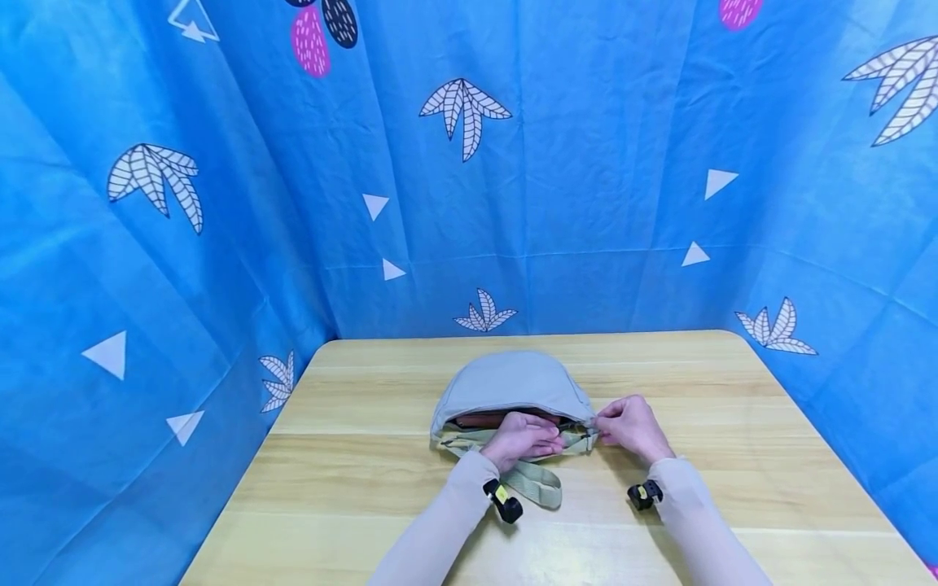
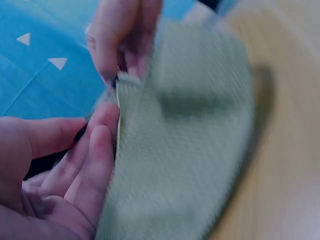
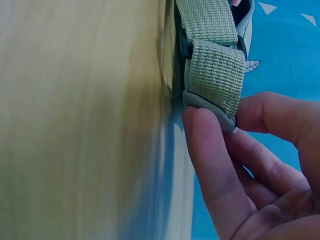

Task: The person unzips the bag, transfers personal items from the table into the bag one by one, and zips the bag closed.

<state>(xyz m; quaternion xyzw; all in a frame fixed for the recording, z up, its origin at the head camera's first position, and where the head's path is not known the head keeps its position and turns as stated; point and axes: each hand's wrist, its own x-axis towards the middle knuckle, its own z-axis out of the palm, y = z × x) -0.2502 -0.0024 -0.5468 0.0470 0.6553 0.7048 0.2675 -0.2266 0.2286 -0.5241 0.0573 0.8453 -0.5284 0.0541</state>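
Note:
A pale grey waist bag [image 1: 513, 381] lies on the table, its long front opening unzipped and something brown [image 1: 476, 420] showing inside. My left hand [image 1: 522, 438] is at the opening, thumb and fingers pinching its edge; the left wrist view has this hand [image 2: 60, 175] beside the wide green webbing strap [image 2: 175, 160]. At the bag's right end my right hand [image 1: 634, 427] pinches the corner. Close up in the right wrist view, thumb and fingers of the right hand [image 3: 265, 172] hold the grey end tab [image 3: 212, 111], where the webbing [image 3: 217, 72] is sewn on.
A loop of the green strap [image 1: 541, 487] hangs toward the front of the bag on the wooden table [image 1: 352, 472]. Blue patterned cloth [image 1: 586, 163] encloses the table at the back and both sides. Each wrist wears a small black camera [image 1: 645, 495].

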